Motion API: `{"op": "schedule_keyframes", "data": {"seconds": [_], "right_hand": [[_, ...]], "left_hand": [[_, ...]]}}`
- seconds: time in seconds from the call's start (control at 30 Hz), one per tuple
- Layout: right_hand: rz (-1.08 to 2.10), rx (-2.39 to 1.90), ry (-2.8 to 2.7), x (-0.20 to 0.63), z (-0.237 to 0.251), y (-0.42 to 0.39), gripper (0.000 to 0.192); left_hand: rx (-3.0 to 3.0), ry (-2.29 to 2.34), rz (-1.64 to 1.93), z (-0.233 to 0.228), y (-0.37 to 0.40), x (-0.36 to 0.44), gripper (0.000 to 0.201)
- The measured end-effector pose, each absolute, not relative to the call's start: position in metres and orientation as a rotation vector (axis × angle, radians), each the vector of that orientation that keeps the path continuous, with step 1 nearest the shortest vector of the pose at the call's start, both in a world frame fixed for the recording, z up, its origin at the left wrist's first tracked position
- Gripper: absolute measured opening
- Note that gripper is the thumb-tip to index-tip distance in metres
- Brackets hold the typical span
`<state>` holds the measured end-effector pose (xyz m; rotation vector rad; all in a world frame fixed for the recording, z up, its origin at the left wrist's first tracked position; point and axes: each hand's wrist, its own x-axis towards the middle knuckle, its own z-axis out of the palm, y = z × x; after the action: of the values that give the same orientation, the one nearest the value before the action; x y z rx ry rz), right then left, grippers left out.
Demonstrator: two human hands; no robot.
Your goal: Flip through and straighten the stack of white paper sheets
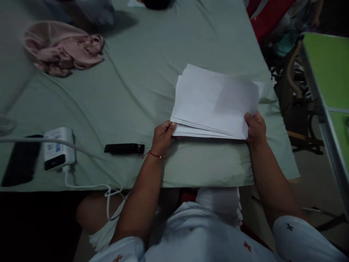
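The paper (212, 102) is held over the counter (141, 72), close to its near edge, with the near left corner gripped by the left hand (163, 137) and the right end by the right hand (255, 127). As the sheets (191, 131) are fanned unevenly, loose ones could be let slip if either grip is slackened. At the far left, what may be a plastic bag (96, 11) is seen; its contents cannot be made out.
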<state>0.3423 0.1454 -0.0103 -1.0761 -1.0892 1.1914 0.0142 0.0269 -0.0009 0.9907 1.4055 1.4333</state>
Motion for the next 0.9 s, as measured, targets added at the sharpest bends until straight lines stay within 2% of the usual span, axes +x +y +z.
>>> {"op": "schedule_keyframes", "data": {"seconds": [0.27,0.47,0.67,0.9], "right_hand": [[0.843,-1.404,-1.387,0.357,-0.007,0.148,0.015],[0.807,-1.433,-1.35,0.359,-0.012,0.152,0.02],[0.989,-1.298,-1.222,0.369,-0.013,0.158,0.044],[1.074,-1.176,-1.07,0.375,-0.01,0.161,0.043]], "left_hand": [[1.088,1.541,1.31,-0.005,0.03,0.012,0.043],[0.923,1.589,1.387,-0.011,0.036,0.016,0.012],[0.765,1.537,1.504,-0.008,0.035,0.016,0.045],[0.812,1.294,1.525,-0.003,0.031,0.013,0.057]]}}
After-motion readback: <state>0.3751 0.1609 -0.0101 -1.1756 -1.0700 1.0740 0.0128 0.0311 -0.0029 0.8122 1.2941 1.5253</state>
